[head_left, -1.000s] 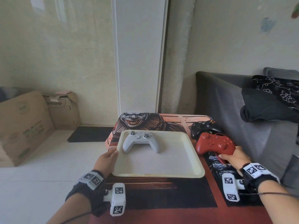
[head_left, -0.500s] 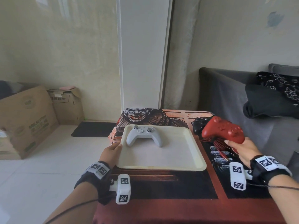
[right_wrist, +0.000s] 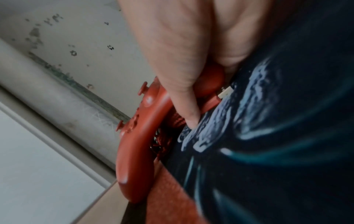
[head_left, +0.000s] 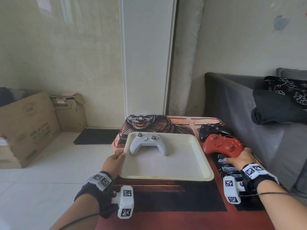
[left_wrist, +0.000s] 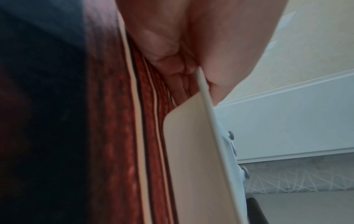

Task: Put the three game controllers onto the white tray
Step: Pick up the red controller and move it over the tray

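The white tray (head_left: 166, 175) lies on the printed table mat with a white controller (head_left: 147, 143) in its far half. My left hand (head_left: 118, 157) grips the tray's left rim (left_wrist: 204, 89), thumb on top and fingers curled underneath. My right hand (head_left: 234, 159) grips the red controller (head_left: 222, 146) by its right handle, low over the mat and just right of the tray's right rim. In the right wrist view the red controller (right_wrist: 138, 151) is tilted, with my fingers (right_wrist: 182, 98) wrapped around it. A black controller (head_left: 211, 130) lies on the mat behind the red one.
A grey sofa (head_left: 249, 130) with dark cushions stands close on the right of the table. Cardboard boxes (head_left: 33, 127) sit on the floor at the left. The mat's near part (head_left: 166, 205) lies in front of the tray.
The red controller was lifted half a second ago and is now lower again, close to the tray's right rim. My left hand has stayed on the tray's left rim.
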The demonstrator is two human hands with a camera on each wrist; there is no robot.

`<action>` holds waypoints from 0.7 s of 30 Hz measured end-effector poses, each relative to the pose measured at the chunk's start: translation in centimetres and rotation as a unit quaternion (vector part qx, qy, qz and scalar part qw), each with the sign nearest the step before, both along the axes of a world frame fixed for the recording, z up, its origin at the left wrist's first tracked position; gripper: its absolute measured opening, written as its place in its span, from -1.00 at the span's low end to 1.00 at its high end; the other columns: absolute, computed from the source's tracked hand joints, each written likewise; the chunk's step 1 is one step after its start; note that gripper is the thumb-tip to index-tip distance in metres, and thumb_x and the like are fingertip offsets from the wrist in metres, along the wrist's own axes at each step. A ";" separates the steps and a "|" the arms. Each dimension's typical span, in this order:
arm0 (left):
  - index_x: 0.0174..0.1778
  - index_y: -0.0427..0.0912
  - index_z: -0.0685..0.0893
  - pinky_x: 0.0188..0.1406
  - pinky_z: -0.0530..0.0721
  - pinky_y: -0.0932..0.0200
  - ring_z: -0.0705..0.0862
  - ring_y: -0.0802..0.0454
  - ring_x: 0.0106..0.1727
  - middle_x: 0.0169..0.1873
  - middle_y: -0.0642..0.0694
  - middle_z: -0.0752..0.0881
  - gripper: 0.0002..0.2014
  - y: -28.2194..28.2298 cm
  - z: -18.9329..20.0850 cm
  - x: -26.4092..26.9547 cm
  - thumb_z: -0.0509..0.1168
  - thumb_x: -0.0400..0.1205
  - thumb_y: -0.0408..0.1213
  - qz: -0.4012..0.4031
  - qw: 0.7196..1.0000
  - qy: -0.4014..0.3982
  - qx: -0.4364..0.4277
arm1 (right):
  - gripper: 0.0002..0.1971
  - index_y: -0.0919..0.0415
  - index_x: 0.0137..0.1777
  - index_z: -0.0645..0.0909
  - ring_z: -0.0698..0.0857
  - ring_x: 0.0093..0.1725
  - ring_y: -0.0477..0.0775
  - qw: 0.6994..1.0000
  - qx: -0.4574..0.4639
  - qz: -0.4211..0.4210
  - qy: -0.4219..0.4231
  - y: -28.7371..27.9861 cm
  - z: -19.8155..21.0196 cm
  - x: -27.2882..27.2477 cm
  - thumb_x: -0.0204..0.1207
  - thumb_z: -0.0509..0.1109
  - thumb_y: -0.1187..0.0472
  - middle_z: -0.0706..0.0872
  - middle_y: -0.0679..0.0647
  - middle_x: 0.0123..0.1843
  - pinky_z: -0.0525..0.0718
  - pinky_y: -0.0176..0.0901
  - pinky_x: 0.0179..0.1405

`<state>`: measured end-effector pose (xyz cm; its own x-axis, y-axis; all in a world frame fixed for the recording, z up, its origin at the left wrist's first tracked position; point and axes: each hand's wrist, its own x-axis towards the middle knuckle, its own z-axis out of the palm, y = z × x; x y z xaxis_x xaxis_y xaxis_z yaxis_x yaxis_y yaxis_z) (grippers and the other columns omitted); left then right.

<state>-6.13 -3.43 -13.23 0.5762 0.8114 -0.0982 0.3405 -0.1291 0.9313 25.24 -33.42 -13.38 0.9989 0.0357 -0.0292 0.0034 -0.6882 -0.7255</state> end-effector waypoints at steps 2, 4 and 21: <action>-0.04 0.04 0.65 0.13 0.61 0.00 0.64 -0.17 -0.06 -0.10 -0.18 0.67 -0.80 0.1 0.0 0.0 0.10 0.64 -0.20 0.002 1.000 0.000 0.001 | -0.29 0.48 0.31 0.40 0.68 0.19 0.42 1.000 -0.017 0.001 -0.011 0.0 -0.4 0.1 0.23 0.68 0.29 0.65 0.50 0.25 0.54 0.01 0.10; 0.02 -0.01 0.70 0.11 0.61 0.02 0.64 -0.16 -0.07 -0.10 -0.17 0.68 -0.76 0.1 -0.1 0.1 0.11 0.63 -0.20 0.002 1.000 0.003 0.003 | -0.34 0.47 0.25 0.49 0.72 0.13 0.40 1.000 -0.024 0.006 -0.017 0.0 -0.7 0.3 0.21 0.68 0.23 0.69 0.48 0.18 0.57 0.00 0.04; 0.11 -0.04 0.68 0.12 0.61 0.03 0.64 -0.19 -0.01 -0.05 -0.19 0.67 -0.72 0.0 0.4 -0.2 0.09 0.64 -0.21 -0.009 1.000 0.011 0.008 | -0.77 0.11 -0.13 0.73 0.71 -0.13 0.17 0.931 0.300 0.209 -0.018 3.1 4.3 -5.2 0.34 0.54 0.46 0.81 0.23 -0.07 0.65 0.12 0.03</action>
